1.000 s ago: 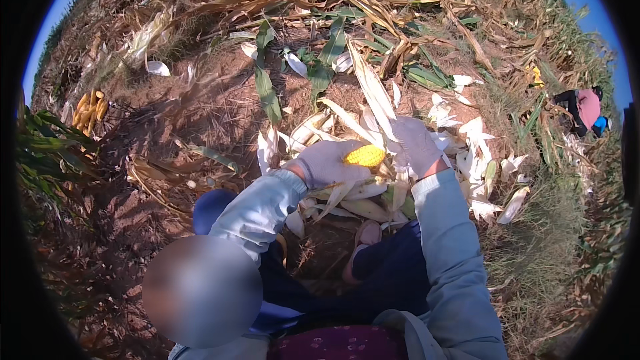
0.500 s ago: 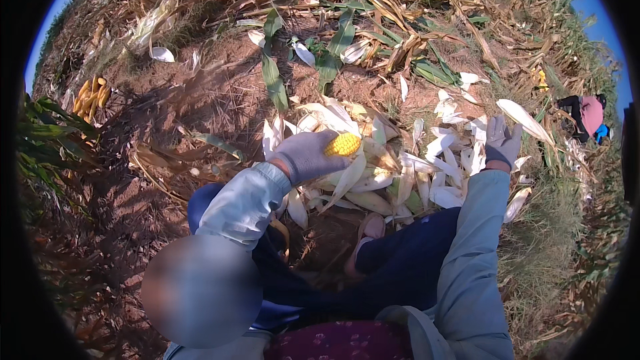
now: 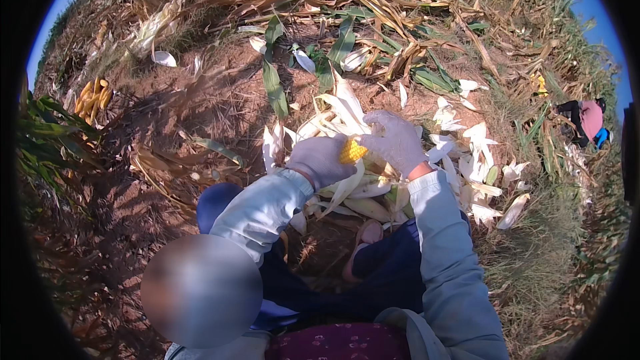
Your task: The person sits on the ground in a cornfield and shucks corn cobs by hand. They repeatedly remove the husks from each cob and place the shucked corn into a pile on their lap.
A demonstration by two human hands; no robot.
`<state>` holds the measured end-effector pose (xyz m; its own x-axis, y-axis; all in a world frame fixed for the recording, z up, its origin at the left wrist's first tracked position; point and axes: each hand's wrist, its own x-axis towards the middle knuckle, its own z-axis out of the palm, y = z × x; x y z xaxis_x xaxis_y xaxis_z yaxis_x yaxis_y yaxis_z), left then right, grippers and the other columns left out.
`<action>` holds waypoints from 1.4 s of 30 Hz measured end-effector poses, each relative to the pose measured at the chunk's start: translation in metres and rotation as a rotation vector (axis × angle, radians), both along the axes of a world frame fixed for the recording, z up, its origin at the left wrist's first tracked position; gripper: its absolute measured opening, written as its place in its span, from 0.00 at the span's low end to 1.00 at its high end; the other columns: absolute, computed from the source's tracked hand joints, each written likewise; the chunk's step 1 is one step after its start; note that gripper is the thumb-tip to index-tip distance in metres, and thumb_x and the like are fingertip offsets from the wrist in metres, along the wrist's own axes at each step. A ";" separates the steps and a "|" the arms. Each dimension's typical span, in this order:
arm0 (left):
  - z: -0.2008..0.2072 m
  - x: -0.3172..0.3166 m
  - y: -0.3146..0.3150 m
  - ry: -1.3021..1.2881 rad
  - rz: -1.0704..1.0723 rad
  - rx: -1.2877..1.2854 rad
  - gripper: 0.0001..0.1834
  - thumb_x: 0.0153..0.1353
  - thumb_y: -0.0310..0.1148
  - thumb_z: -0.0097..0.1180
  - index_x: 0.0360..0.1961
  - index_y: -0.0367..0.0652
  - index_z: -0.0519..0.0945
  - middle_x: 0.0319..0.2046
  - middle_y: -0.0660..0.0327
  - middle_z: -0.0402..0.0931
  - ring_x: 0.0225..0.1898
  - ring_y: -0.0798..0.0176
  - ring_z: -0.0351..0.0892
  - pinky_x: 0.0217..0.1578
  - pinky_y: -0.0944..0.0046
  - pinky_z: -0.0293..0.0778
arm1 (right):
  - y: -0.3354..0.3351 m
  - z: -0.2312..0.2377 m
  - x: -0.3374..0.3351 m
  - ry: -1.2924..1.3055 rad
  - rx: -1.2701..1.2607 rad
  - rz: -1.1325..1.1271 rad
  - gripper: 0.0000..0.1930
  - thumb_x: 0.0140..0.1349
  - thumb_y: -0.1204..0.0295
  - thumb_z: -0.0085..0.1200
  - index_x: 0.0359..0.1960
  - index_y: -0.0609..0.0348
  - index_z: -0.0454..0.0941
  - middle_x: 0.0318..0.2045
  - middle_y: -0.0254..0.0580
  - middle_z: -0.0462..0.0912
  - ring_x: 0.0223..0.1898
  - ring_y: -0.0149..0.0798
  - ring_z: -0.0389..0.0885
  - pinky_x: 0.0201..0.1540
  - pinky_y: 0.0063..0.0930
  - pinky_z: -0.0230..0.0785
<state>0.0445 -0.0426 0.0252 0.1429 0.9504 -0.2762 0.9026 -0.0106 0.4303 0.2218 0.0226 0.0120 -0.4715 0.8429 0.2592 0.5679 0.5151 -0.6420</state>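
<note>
In front of my knees, my left hand [image 3: 323,159], in a pale grey glove, is wrapped round a partly bared ear of corn [image 3: 353,151]. Its yellow kernels show between my two hands, and its lower part is hidden in my left palm. My right hand [image 3: 396,141], gloved too, has its curled fingers closed at the ear's right end. Exactly what its fingertips pinch there is hard to make out. Just below and beyond both hands lies a heap of pale husks and unhusked ears [image 3: 368,209].
Loose white husks [image 3: 480,153] are scattered to the right. Bared yellow ears [image 3: 93,99] lie piled at far left, near green leaves [image 3: 57,130]. Dry stalks [image 3: 373,0] cover the ground ahead. A person in pink [image 3: 591,119] bends at far right.
My right hand has swung in from the right, where it was open, and closed at the ear. A loose husk at right has dropped to the ground. My left hand has shifted slightly right.
</note>
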 end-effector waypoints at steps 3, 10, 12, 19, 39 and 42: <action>0.000 0.004 0.002 0.000 0.004 0.006 0.31 0.47 0.52 0.53 0.48 0.42 0.72 0.35 0.49 0.79 0.39 0.49 0.79 0.41 0.55 0.73 | 0.004 -0.015 -0.003 -0.075 0.107 -0.069 0.08 0.54 0.70 0.56 0.34 0.60 0.77 0.25 0.41 0.77 0.29 0.34 0.77 0.31 0.30 0.69; -0.016 0.000 0.004 -0.687 0.053 -0.035 0.31 0.47 0.47 0.64 0.46 0.36 0.74 0.33 0.54 0.78 0.35 0.59 0.78 0.39 0.62 0.72 | -0.003 -0.001 -0.010 1.045 -0.671 -0.195 0.07 0.61 0.71 0.48 0.29 0.61 0.73 0.22 0.40 0.76 0.12 0.24 0.64 0.15 0.17 0.55; -0.014 0.003 0.002 -0.968 0.060 -0.172 0.29 0.48 0.39 0.65 0.49 0.35 0.72 0.36 0.57 0.78 0.39 0.64 0.78 0.41 0.65 0.72 | -0.001 -0.001 -0.008 1.138 -0.707 -0.185 0.06 0.62 0.70 0.47 0.29 0.59 0.70 0.19 0.35 0.71 0.12 0.23 0.59 0.13 0.16 0.50; -0.026 0.004 0.003 -1.270 0.063 -0.400 0.28 0.50 0.37 0.65 0.50 0.35 0.71 0.37 0.59 0.78 0.38 0.66 0.76 0.41 0.65 0.72 | 0.010 0.015 0.017 1.325 -0.935 -0.099 0.05 0.62 0.68 0.47 0.30 0.55 0.69 0.19 0.30 0.66 0.12 0.24 0.57 0.14 0.17 0.48; -0.007 -0.001 0.003 0.165 -0.193 0.338 0.28 0.50 0.55 0.58 0.50 0.55 0.72 0.37 0.51 0.75 0.39 0.50 0.78 0.38 0.55 0.73 | 0.018 -0.022 0.021 0.679 -1.058 -0.120 0.11 0.57 0.68 0.55 0.35 0.64 0.77 0.22 0.35 0.76 0.15 0.23 0.64 0.17 0.19 0.53; 0.003 0.004 0.002 0.273 -0.149 0.318 0.29 0.49 0.54 0.59 0.51 0.57 0.71 0.36 0.51 0.75 0.40 0.50 0.78 0.38 0.55 0.73 | 0.008 -0.017 0.014 0.751 -0.927 -0.151 0.10 0.60 0.69 0.50 0.34 0.65 0.75 0.21 0.37 0.75 0.12 0.25 0.62 0.14 0.20 0.50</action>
